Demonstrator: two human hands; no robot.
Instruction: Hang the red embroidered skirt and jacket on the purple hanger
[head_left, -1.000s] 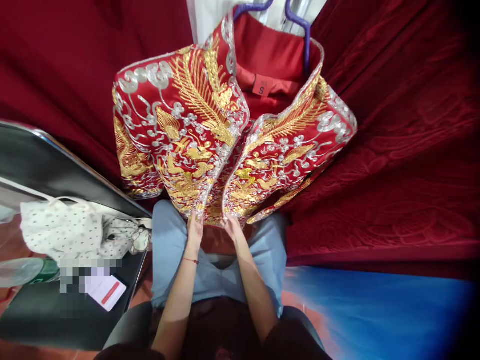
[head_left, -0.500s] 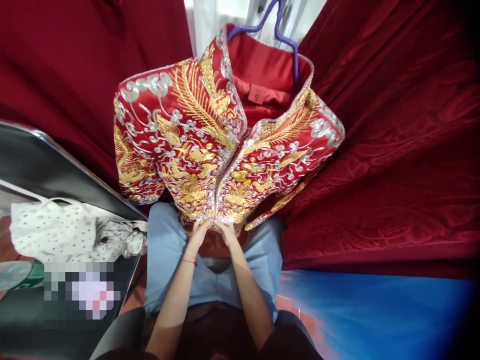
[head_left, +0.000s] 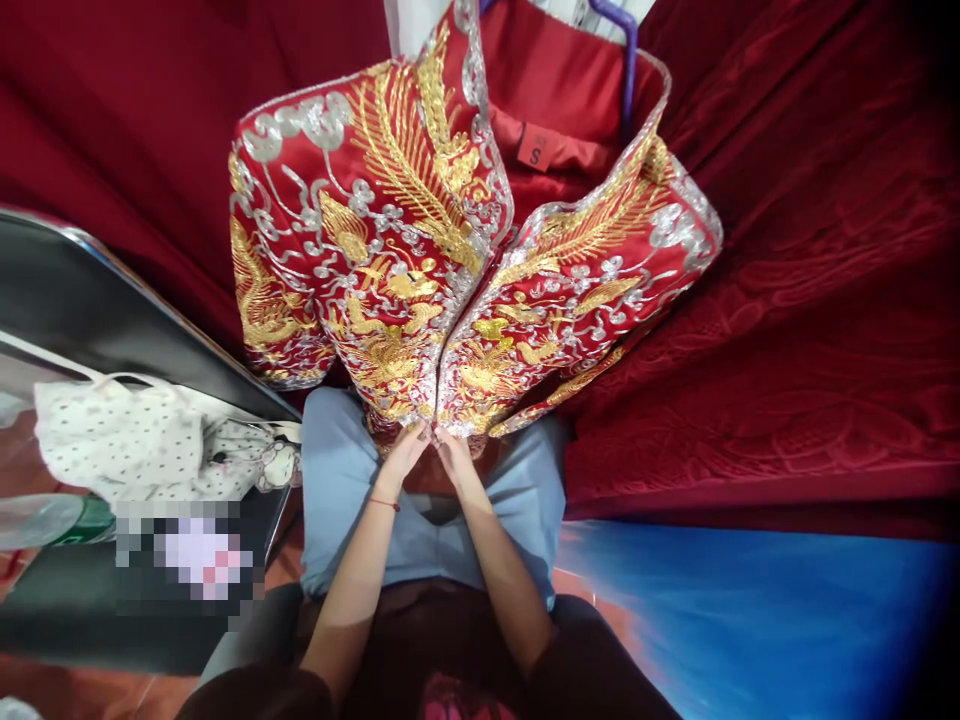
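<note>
both forearms reach forward and up from the bottom of the view, converging at the lower hem of the embroidered jacket (head_left: 420, 290). left hand (head_left: 406, 452) has its fingers pinched on the hem edge of one front panel; a thin red bracelet (head_left: 385, 503) sits at that wrist. right hand (head_left: 453, 452) is pinched on the hem of the other panel, just beside the left, the two hands nearly touching. the two front edges meet along the centre line above the hands.

the jacket hangs on a purple hanger (head_left: 626, 60), red with gold and silver embroidery, collar open, a size label (head_left: 535, 152) reading "s" inside the neck. the hanger's top is cut off by the frame edge. fingertips are partly tucked under the hem, so the exact grip cannot be made out.

blue fabric (head_left: 337, 480) hangs below the jacket, behind the hands. dark red drapes (head_left: 810, 280) fill both sides. at left, a dark table (head_left: 90, 320) with a metal rim carries a white dotted bag (head_left: 127, 440); an area below it is pixelated. a blue surface (head_left: 750, 610) lies at lower right.
</note>
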